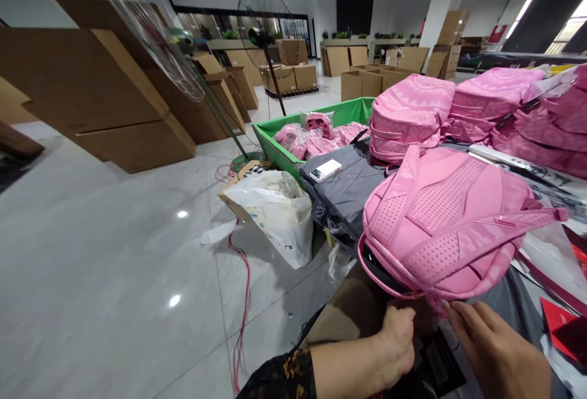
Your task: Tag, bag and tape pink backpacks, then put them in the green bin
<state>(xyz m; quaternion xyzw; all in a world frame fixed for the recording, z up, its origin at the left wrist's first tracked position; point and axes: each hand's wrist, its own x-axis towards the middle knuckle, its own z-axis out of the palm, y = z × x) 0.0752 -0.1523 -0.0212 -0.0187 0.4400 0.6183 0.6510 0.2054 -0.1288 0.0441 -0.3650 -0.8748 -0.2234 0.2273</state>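
Observation:
A pink backpack (452, 227) lies on its front on a grey-covered table (348, 188), back panel and straps facing up. My left hand (397, 335) is curled at the bag's near bottom edge, its fingers tucked under and hidden. My right hand (493, 341) pinches the bag's lower edge just to the right, fingers pressed together on the pink fabric. A dark flat item lies under my hands.
More pink backpacks (410, 117) are piled at the back right. A green bin (275, 145) holds wrapped pink bags. A white phone (325, 170) lies on the table. A full white bag (277, 212), a red cable, fans and cardboard boxes stand on the floor to the left.

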